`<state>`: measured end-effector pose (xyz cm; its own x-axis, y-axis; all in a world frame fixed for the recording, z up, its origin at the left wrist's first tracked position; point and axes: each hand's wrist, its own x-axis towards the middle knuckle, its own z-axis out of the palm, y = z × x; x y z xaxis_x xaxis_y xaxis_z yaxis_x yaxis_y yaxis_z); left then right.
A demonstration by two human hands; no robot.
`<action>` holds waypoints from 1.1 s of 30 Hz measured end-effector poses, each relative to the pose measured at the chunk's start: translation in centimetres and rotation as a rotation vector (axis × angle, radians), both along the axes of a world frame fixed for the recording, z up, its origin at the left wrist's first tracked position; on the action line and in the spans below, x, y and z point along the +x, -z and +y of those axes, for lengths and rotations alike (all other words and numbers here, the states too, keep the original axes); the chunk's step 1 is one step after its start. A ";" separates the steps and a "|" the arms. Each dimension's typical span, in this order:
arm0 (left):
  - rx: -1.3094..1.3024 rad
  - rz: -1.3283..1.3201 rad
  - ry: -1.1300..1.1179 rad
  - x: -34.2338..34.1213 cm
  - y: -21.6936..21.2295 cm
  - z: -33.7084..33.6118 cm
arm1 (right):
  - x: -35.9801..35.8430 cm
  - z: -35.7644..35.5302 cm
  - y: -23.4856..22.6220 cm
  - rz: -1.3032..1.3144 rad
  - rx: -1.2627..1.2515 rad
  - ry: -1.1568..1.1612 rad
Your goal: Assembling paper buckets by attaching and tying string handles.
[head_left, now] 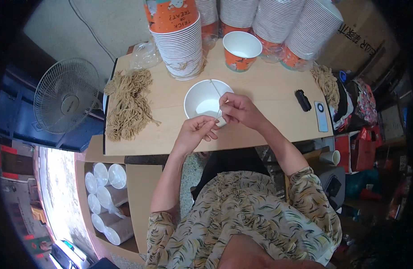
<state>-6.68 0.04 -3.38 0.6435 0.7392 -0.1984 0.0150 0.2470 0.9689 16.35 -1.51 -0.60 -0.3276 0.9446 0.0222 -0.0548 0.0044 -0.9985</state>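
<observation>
A white-lined paper bucket (193, 99) stands mouth up on the table before me. From its far rim a thin length of twine (214, 86) runs to my right hand (243, 112), whose fingers pinch it above the bucket's right side. My left hand (194, 133) is closed at the bucket's near rim, its thumb and fingertips together on the lower part of the same strand. Both sets of fingertips are close to each other. How the twine meets the bucket's near side is hidden behind my fingers.
On the table (166, 134), a twine heap (129, 105) lies left and another bundle (326, 87) right. Behind stand a nested bucket stack (178, 49), more wrapped stacks (278, 22) and an orange bucket (240, 61). A black object (303, 100) and phone (321, 116) lie right; a fan (67, 96) stands left.
</observation>
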 end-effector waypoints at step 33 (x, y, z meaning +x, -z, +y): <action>0.416 -0.097 -0.639 3.5 1.9 -3.5 | -3.0 -0.1 0.5 -0.245 -0.129 0.201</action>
